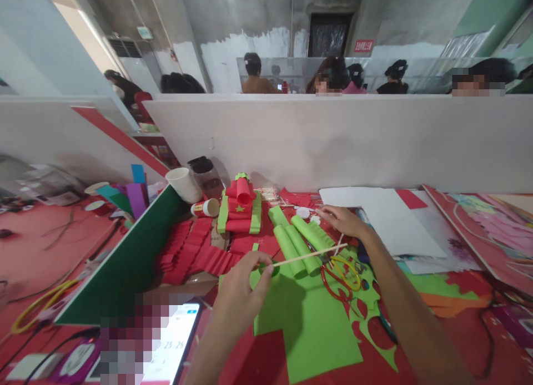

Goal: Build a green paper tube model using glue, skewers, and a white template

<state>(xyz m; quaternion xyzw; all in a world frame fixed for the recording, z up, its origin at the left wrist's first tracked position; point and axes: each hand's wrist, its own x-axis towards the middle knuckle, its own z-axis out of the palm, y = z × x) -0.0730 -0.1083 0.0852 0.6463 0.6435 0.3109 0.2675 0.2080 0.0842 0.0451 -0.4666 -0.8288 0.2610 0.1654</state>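
My left hand (245, 288) is closed, pinching one end of a thin wooden stick (310, 256) that slants up to the right. A bit of dark green paper shows by its fingertips. Farther back, my right hand (343, 221) reaches over small white round pieces (303, 212), its fingers stretched and apart. Between the hands lie green paper rolls (289, 249) and scissors (339, 285) with red and yellow handles. Under my left hand spreads a green paper sheet (308, 324). Behind it stands a red and green paper model (240, 207) with a yellow star.
Pleated red paper strips (187, 246) lie left, beside a green divider (125, 263). A white cup (183, 185), a dark-lidded bottle (206, 177) and a glue container (205, 208) stand behind. A lit phone (179, 340) lies front left; white sheets (378, 218) are right. People sit beyond the partition.
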